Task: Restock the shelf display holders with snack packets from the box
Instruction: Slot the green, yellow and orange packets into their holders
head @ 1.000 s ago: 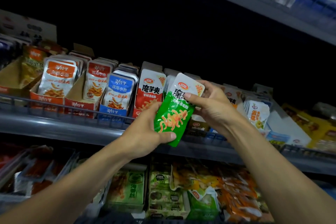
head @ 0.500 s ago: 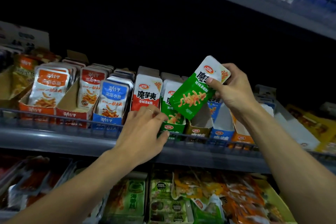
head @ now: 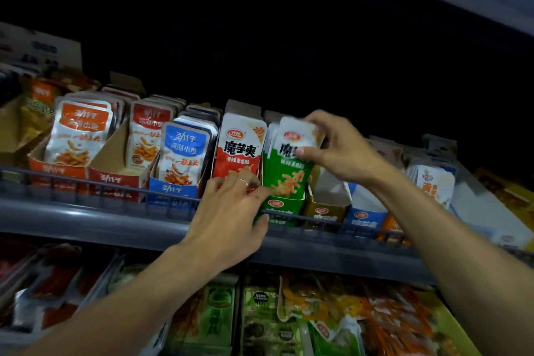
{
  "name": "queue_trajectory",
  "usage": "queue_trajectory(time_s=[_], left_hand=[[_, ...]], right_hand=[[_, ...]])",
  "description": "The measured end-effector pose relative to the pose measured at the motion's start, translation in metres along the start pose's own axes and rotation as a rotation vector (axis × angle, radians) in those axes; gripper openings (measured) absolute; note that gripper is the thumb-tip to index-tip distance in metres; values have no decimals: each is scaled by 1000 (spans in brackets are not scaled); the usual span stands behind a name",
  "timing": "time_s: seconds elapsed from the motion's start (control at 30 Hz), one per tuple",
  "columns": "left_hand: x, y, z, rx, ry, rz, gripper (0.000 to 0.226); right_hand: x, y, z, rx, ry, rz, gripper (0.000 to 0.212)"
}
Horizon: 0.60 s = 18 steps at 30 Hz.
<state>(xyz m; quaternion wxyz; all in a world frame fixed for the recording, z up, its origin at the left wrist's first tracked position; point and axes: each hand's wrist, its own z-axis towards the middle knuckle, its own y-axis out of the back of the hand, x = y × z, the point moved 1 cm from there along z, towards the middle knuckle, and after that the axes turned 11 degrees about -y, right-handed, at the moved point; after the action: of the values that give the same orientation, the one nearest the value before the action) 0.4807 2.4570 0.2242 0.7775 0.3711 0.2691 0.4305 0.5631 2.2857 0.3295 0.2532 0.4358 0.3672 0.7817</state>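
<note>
A green and white snack packet (head: 286,170) stands upright in the green display holder (head: 278,208) on the middle shelf. My right hand (head: 338,147) pinches its white top edge from the right. My left hand (head: 231,214) reaches up from below, its fingertips against the lower left of the packet and the holder's front, thumb on the shelf rail. A ring shows on one finger. More green packets stand behind the front one. The supply box is out of sight.
Left of the green holder stand a red packet holder (head: 239,150), a blue one (head: 182,159) and orange ones (head: 81,136). To the right sit near-empty yellow (head: 326,205) and blue holders (head: 364,211). A wire rail (head: 115,188) fronts the shelf. Loose packets fill the lower shelf (head: 318,312).
My right hand has brought the green packet down from above the shelf into the green holder. My left hand stayed at the holder's front, shifting slightly to the packet's base.
</note>
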Motion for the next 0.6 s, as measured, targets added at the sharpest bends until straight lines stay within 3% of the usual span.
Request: queue_trajectory(time_s=[0.07, 0.23, 0.6], left_hand=[[0, 0, -1, -6, 2, -5, 46], [1, 0, -1, -2, -10, 3, 49], [0, 11, -1, 17, -13, 6, 48]], right_hand=[[-3, -13, -2, 32, -17, -88, 36], [-3, -22, -11, -66, -48, -231, 71], [7, -19, -21, -188, 5, -430, 74]])
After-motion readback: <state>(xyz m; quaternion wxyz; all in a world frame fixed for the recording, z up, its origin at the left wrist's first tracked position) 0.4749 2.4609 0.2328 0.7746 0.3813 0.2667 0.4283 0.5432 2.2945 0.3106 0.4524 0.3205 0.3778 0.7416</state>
